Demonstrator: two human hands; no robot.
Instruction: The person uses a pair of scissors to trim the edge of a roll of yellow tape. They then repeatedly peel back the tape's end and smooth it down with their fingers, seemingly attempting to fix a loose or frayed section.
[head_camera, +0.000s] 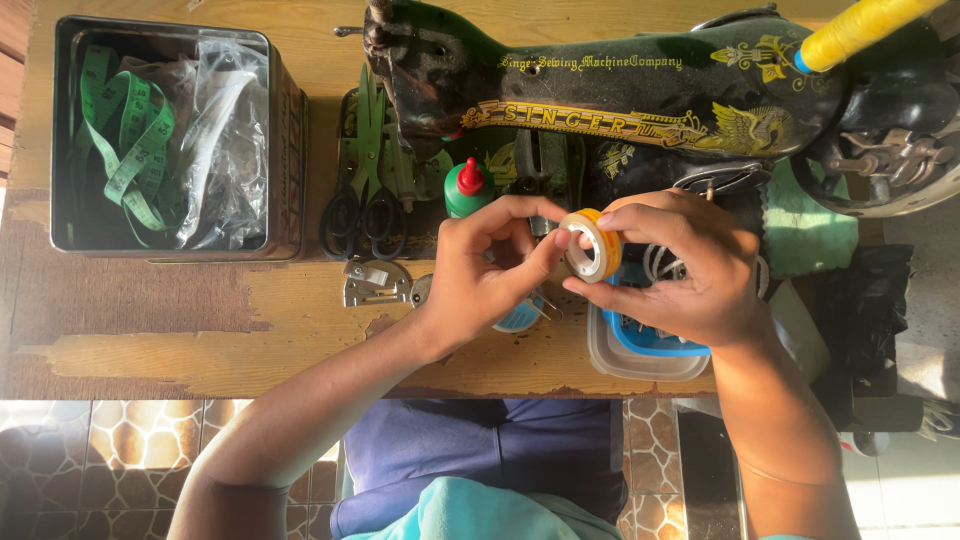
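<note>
Far left: dark rectangular metal tin (288, 130) on the worn wooden table (150, 330), holding a green measuring tape (125, 140) and crumpled clear plastic bag (222, 130). Right of it, green-handled scissors (365, 170) lie in a small tray, then a green bottle with red cap (466, 187). A small metal presser-foot part (372, 283) sits on the table below the scissors. Centre: left hand (480, 275), fingers curled, thumb and fingertip pinching at the left face of a small roll of clear tape with an orange core (592, 245). The roll is upright between both hands, above the table, in front of the black ornate sewing machine (640, 100). Right hand (690, 270) grips the roll's right side, thumb beneath, fingers over top. Under that hand: blue lid on a clear plastic container (640, 352). Far right: yellow thread spool (860, 30).
</note>
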